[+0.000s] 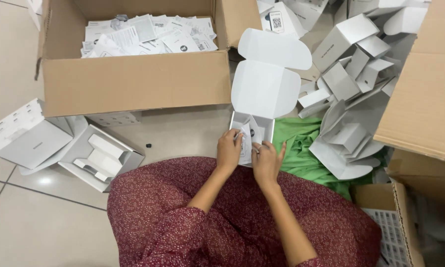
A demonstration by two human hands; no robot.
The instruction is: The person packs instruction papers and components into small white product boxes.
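At the centre of the frame the left hand (229, 148) and right hand (266, 162) meet at the near edge of a small white box (265, 91) with its lid flung open, fingers pinched on a folded paper leaflet (245, 141) that dips into the box, though how much of the leaflet lies inside is hidden behind the fingers. A big cardboard box (133, 81) of loose leaflets fills the upper left, a heap of empty white boxes (353, 74) crowds the upper right over a green cloth (301, 146), and another cardboard box (422, 94) is cut off by the right edge.
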